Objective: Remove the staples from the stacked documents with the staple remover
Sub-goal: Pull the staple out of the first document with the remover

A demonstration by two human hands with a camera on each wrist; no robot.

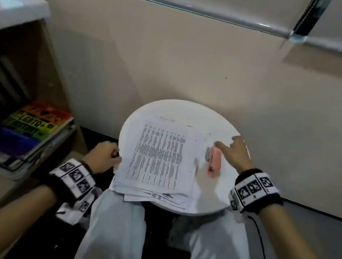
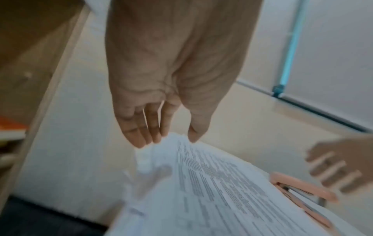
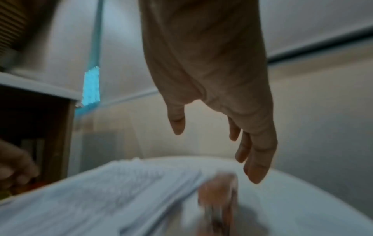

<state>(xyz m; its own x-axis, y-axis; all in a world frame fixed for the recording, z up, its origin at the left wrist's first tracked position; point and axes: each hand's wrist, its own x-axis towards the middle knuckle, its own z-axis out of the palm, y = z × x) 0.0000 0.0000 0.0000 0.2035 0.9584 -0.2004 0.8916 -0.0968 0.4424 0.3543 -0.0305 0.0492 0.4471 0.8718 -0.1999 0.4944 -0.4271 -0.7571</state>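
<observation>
A stack of printed documents [image 1: 159, 156] lies on a small round white table [image 1: 182, 111], overhanging its near edge. My left hand [image 1: 116, 156] grips the stack's left edge. In the left wrist view, thumb and fingers [image 2: 149, 135] pinch the paper corner [image 2: 201, 183]. A pink staple remover [image 1: 214, 161] rests on the table, touching the stack's right edge; it also shows as the remover [image 2: 302, 188] and, blurred, as the remover [image 3: 220, 191]. My right hand [image 1: 226, 142] hovers just beyond it with spread fingers [image 3: 254, 172], holding nothing and not touching it.
A wooden shelf at the left holds a pile of books [image 1: 38, 126] topped by a rainbow cover. A beige wall [image 1: 198, 66] stands close behind the table. My knees in white trousers [image 1: 115, 232] sit under the near rim. A thin cable [image 1: 262, 255] hangs from the right wrist.
</observation>
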